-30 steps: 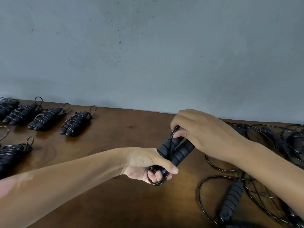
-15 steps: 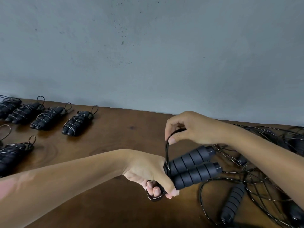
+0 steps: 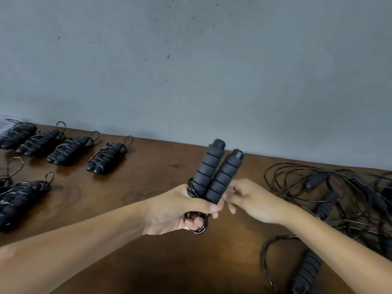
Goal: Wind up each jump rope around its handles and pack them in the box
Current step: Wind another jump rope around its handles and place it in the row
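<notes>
In your left hand point(image 3: 176, 211), out over the middle of the brown wooden table point(image 3: 152, 183), sits the pair of black ribbed foam handles point(image 3: 214, 177), side by side and pointing up toward the far edge. That hand is clamped around their lower ends, with a few turns of the thin black cord point(image 3: 192, 190) already lying at the base and a small loop poking out beneath your fingers. Your right hand point(image 3: 248, 198) is just beside the handles, fingers curled near their lower right side; whether it is pinching the cord there, you cannot tell from this view.

Judging by that, this rope is only at the start of its winding: most of the foam is bare.

Toward the far left corner lie four wound black bundles point(image 3: 108, 155) in a row, with more near the left edge point(image 3: 21, 198). Along the right edge a tangle of loose black ropes and handles point(image 3: 324, 187) waits unwound. No box is in view, so packing looks not yet begun.
</notes>
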`<state>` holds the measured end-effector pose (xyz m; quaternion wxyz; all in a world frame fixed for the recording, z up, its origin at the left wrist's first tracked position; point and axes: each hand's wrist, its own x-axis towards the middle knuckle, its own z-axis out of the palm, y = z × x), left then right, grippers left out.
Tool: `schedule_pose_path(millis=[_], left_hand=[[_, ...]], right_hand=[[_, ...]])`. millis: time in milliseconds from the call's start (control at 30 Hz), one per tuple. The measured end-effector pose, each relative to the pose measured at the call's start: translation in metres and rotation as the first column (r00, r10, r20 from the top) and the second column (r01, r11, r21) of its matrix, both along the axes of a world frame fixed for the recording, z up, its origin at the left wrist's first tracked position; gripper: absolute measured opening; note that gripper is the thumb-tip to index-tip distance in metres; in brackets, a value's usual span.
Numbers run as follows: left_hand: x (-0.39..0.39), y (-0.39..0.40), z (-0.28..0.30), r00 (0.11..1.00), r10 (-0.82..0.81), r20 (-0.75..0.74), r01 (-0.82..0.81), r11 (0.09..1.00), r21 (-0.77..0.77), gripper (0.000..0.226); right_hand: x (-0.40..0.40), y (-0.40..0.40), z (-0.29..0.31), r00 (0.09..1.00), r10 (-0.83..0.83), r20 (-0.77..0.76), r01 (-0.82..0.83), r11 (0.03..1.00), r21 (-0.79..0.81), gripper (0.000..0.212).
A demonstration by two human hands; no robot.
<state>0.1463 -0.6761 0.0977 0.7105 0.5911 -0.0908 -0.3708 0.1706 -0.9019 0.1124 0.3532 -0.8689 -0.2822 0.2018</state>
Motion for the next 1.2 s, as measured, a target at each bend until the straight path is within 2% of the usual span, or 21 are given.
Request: schedule_pose_path(millis=[100, 300, 500, 633, 767, 900, 1067, 1200], left_hand=[[0.005, 0.016, -0.003, 0.987, 0.151, -0.056, -0.154, 0.986, -0.061, 0.026], [0.019, 0.049, -0.014, 0.919, 0.343, -0.192, -0.365, 0.927, -0.088, 0.040], [0.030, 0.081, -0.025, 0.888, 0.405, -0.218, -0.411, 0.911, 0.020, 0.042], [0.038, 0.098, -0.035, 0.878, 0.418, -0.234, -0.404, 0.909, 0.105, 0.042], [0.042, 0.109, -0.040, 0.899, 0.389, -0.201, -0.347, 0.913, 0.214, 0.035], [0.041, 0.111, -0.042, 0.944, 0.304, -0.127, -0.251, 0.913, 0.322, 0.038], [0.042, 0.103, -0.036, 0.988, 0.153, -0.026, -0.128, 0.894, 0.429, 0.030], [0.035, 0.086, -0.027, 0.998, -0.005, 0.062, -0.028, 0.861, 0.508, 0.030]], right_hand=[[-0.008, 0.009, -0.016, 0.998, -0.048, 0.049, 0.051, 0.997, -0.050, 0.022], [-0.019, 0.029, -0.026, 0.992, -0.081, 0.099, 0.092, 0.989, -0.115, 0.029], [-0.021, 0.044, -0.023, 0.978, -0.107, 0.178, 0.142, 0.971, -0.194, 0.030], [-0.021, 0.061, -0.015, 0.950, -0.117, 0.290, 0.201, 0.939, -0.280, 0.016], [-0.021, 0.080, 0.003, 0.895, -0.109, 0.433, 0.288, 0.882, -0.372, 0.020], [-0.022, 0.094, 0.027, 0.835, 0.009, 0.549, 0.280, 0.853, -0.440, 0.025], [-0.023, 0.110, 0.046, 0.807, 0.161, 0.569, 0.174, 0.855, -0.489, 0.015], [-0.025, 0.121, 0.063, 0.814, 0.169, 0.555, 0.140, 0.872, -0.470, 0.024]])
